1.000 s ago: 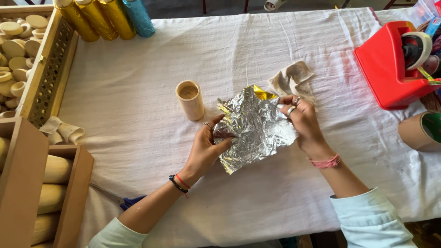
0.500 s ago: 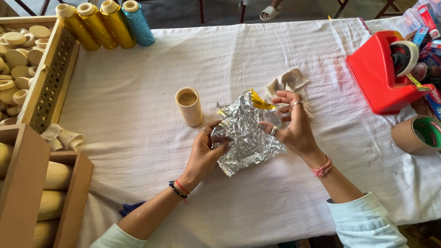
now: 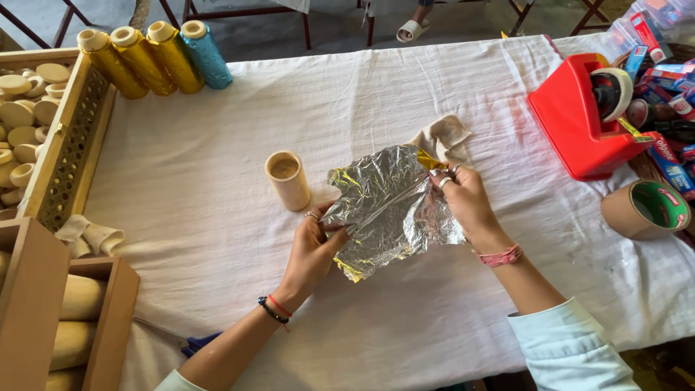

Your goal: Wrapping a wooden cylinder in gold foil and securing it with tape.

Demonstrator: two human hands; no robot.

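A crinkled sheet of silver foil [image 3: 387,210] with a gold underside lies between my hands on the white cloth. My left hand [image 3: 313,246] pinches its left edge. My right hand [image 3: 465,199] grips its upper right part, fingers curled over the foil. A small upright beige cylinder [image 3: 287,179] stands just left of the foil, apart from both hands. A crumpled beige cloth piece [image 3: 443,135] lies behind my right hand.
Three gold thread spools [image 3: 137,58] and a blue one [image 3: 205,52] lie at the back left. A wooden tray of beige wooden pieces [image 3: 29,116] sits left. A red tape dispenser [image 3: 586,119] and a brown tape roll [image 3: 644,210] sit right. Wooden boxes [image 3: 43,311] stand near left.
My hands have spread the foil out flatter again after bunching it; my right hand shifted slightly right and the view moved closer to the table's far edge.
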